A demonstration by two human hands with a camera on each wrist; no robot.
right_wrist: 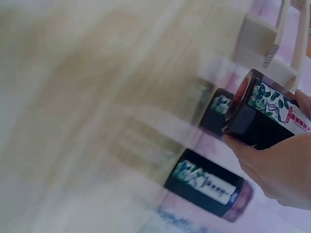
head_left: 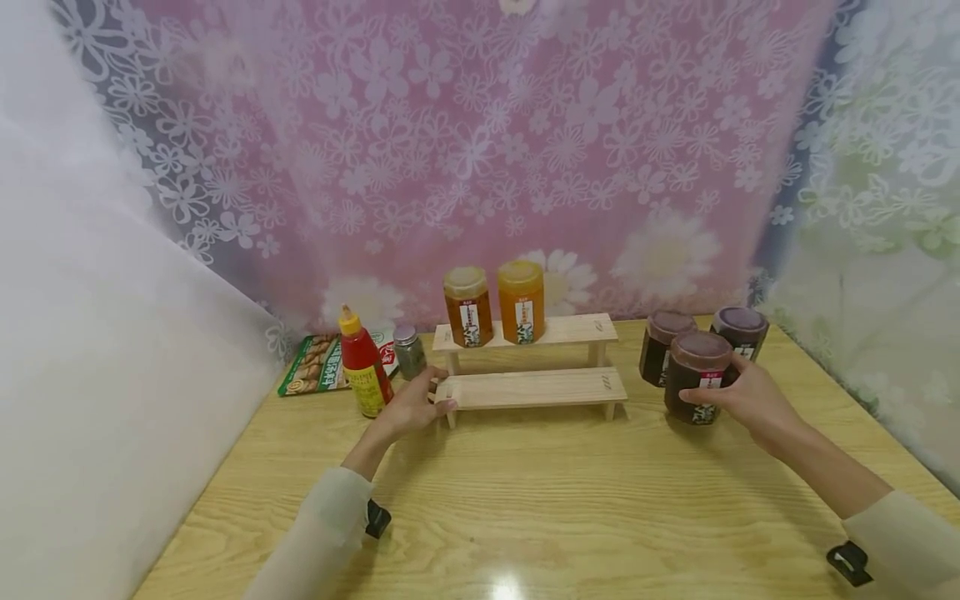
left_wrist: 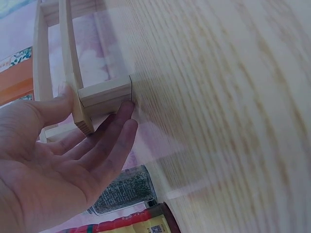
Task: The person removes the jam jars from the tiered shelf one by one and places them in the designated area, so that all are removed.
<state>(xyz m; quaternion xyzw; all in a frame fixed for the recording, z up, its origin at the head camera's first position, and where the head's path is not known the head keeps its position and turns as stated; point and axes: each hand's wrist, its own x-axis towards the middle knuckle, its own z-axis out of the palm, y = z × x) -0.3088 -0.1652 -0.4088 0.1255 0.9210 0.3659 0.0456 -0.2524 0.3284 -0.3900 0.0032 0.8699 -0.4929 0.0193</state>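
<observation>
My right hand grips a dark jar with a purplish lid and a white label. Its underside shows in the right wrist view, so the jar is off the table. Two similar dark jars, one on the left and one on the right, stand just behind it. My left hand holds the left end of the lower step of a two-step wooden rack. In the left wrist view the thumb lies against the board's end and the fingers reach around by the leg.
On the rack's upper step stand an amber jar and an orange jar. Left of the rack are a red sauce bottle, a small spice jar and a green packet. A flowered cloth hangs behind the wooden table.
</observation>
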